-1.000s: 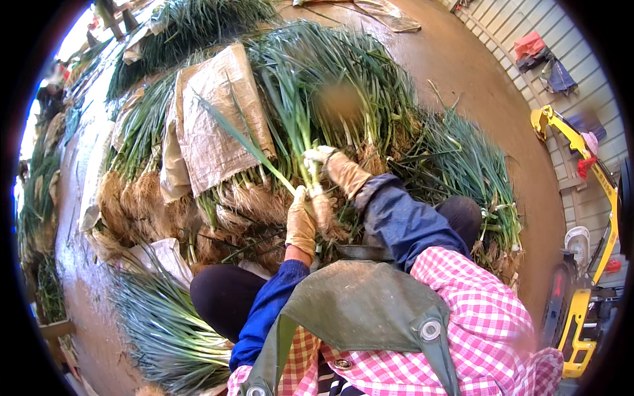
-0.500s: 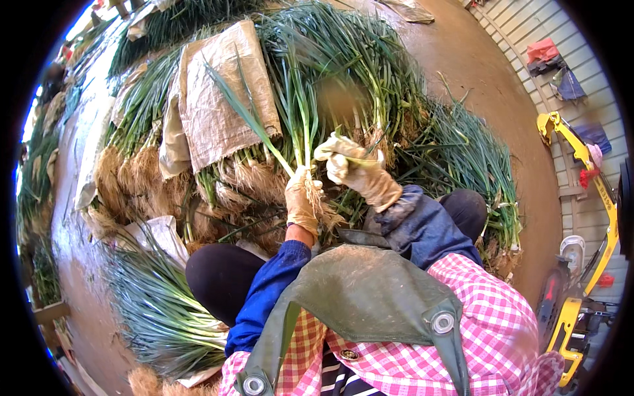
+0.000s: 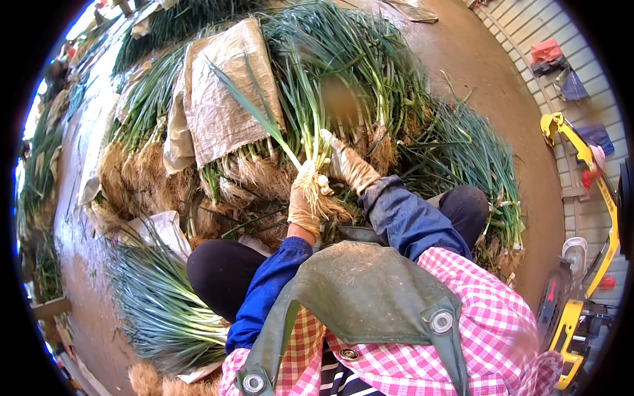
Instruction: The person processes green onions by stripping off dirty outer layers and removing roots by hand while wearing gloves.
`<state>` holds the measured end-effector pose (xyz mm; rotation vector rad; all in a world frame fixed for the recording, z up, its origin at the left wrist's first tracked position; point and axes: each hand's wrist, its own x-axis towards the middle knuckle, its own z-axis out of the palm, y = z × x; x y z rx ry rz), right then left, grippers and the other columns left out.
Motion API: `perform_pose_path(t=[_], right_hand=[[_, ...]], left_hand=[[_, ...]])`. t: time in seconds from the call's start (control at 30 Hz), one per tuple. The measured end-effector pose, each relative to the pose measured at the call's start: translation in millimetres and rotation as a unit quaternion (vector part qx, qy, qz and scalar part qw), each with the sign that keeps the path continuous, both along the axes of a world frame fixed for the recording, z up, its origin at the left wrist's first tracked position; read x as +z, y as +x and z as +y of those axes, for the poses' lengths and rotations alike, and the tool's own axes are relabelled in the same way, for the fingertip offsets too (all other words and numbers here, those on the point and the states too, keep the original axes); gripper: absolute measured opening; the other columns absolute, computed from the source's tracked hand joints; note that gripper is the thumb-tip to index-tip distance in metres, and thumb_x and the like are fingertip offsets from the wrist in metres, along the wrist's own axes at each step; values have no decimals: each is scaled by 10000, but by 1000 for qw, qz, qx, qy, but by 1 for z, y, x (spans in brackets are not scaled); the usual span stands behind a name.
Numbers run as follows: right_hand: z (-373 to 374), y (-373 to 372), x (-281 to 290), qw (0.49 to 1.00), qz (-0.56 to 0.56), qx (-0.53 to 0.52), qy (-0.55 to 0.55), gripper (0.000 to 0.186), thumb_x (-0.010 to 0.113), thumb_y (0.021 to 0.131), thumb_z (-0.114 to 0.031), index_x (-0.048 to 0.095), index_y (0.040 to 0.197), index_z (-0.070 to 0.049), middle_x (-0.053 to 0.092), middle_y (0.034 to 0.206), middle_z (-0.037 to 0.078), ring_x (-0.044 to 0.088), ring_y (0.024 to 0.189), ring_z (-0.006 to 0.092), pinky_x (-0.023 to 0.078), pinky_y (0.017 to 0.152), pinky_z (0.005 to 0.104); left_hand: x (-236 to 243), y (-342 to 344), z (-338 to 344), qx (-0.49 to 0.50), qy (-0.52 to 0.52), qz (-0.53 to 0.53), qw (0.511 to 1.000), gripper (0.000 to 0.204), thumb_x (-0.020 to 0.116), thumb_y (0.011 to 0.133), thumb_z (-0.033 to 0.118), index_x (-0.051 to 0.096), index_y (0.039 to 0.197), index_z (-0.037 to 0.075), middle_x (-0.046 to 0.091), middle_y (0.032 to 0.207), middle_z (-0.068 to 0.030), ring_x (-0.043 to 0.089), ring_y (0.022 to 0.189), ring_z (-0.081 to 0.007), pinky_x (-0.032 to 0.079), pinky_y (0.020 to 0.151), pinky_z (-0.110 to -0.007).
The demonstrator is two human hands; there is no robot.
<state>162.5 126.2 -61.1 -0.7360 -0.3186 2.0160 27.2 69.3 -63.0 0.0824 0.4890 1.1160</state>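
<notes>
A small bunch of green onions (image 3: 310, 142) stands upright before me, its pale stems and stringy roots down and its long leaves up. My left hand (image 3: 305, 206), in a dirty cream glove, is closed around the bunch's lower end, among the roots. From the right, my right hand (image 3: 353, 166), gloved too, presses against the stems just above, with one digit pointing up along them and the other fingers partly hidden behind the stalks. Small white bulb ends show between the hands. Behind the bunch lies a large heap of green onions (image 3: 370, 72).
A woven sack (image 3: 228, 99) covers part of the heap. More green onions lie at my left (image 3: 168, 297) and right (image 3: 482, 171), beside my knees. A yellow toy-like excavator arm (image 3: 604, 191) stands at the far right by a slatted wall (image 3: 528, 39). Brown wet floor (image 3: 462, 59) surrounds the piles.
My right hand, which was raised apart from the bunch with a pale strip in its fingers, has come left and down onto the stems. The left hand keeps its hold.
</notes>
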Motion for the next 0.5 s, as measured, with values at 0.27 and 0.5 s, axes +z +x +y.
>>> perform_pose_path(t=[0.27,0.5], right_hand=[[-8,6,36,963,-222,-129,-81,263,554,922,-182,592,1092,13,654,851,52,639,737,180,569,692,325],[-18,21,17,951,-270,-147,35,188,528,921,-186,595,985,-23,569,657,-5,471,464,88,419,413,217]], left_hand=[[3,10,5,81,-76,54,992,247,515,941,205,530,1087,6,649,880,-142,621,648,-190,518,529,-285],[-9,22,7,32,-43,2,999,331,446,955,245,568,1041,-50,657,888,-158,646,754,-267,536,666,-348]])
